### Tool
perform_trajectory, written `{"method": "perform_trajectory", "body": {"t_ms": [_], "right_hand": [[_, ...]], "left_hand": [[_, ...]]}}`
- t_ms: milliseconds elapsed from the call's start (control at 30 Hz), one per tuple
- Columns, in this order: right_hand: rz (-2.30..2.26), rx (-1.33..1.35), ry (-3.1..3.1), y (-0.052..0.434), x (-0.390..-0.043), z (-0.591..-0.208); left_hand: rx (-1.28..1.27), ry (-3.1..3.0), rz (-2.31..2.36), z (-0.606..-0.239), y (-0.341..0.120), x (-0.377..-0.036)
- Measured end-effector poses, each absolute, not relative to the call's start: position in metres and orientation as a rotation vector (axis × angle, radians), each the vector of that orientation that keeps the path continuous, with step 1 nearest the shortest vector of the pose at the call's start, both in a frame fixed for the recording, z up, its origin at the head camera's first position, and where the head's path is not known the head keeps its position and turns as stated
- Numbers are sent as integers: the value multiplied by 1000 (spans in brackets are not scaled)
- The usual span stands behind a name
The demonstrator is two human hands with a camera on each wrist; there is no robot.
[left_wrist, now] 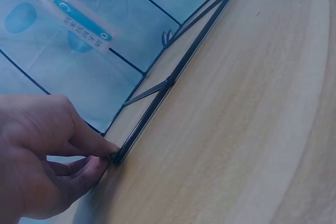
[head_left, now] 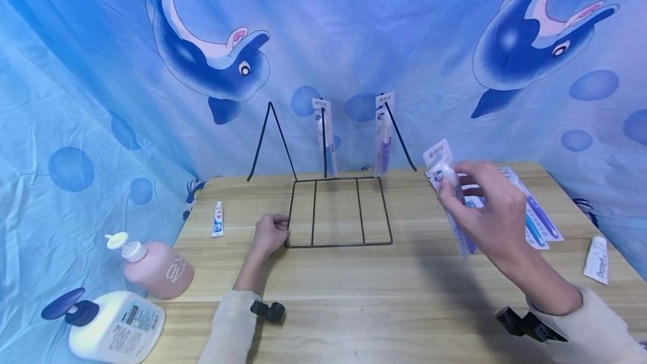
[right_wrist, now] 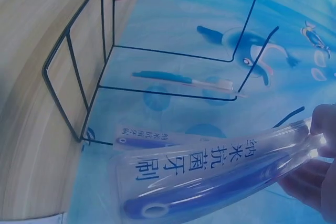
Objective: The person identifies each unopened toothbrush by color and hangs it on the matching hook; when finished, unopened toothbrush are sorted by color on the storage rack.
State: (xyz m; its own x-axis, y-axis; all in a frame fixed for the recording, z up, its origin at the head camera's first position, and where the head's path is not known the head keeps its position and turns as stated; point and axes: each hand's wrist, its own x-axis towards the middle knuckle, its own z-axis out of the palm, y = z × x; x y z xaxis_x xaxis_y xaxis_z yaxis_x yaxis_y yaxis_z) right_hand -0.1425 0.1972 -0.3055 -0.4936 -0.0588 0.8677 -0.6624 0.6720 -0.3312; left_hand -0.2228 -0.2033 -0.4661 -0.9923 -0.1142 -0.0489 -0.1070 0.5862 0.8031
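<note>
Left hand: our left hand pinches the wire rack corner on the bench.
Right hand: our right hand grip is clamped on a packaged toothbrush, raised beside the rack.

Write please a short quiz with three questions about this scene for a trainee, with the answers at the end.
1. True or false: the left hand pinches a corner of the black wire rack.
2. How many toothbrush packs already hang on the rack? A) none B) two C) five
3. What does the right hand hold?

Key
1. True; the left wrist view shows the fingers on the corner.
2. B; hanging packs.
3. A packaged toothbrush, lifted above the table.
</note>
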Motion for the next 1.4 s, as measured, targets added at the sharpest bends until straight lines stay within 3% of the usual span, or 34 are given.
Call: {"method": "perform_trajectory", "body": {"t_ms": [700, 1400], "right_hand": [[814, 658, -1985, 175, -158, -321], [992, 507, -1986, 138, -269, -332]], "left_hand": [[194, -2784, -1432, -465, -204, -222], [182, -2790, -1440, -465, -206, -221]]}}
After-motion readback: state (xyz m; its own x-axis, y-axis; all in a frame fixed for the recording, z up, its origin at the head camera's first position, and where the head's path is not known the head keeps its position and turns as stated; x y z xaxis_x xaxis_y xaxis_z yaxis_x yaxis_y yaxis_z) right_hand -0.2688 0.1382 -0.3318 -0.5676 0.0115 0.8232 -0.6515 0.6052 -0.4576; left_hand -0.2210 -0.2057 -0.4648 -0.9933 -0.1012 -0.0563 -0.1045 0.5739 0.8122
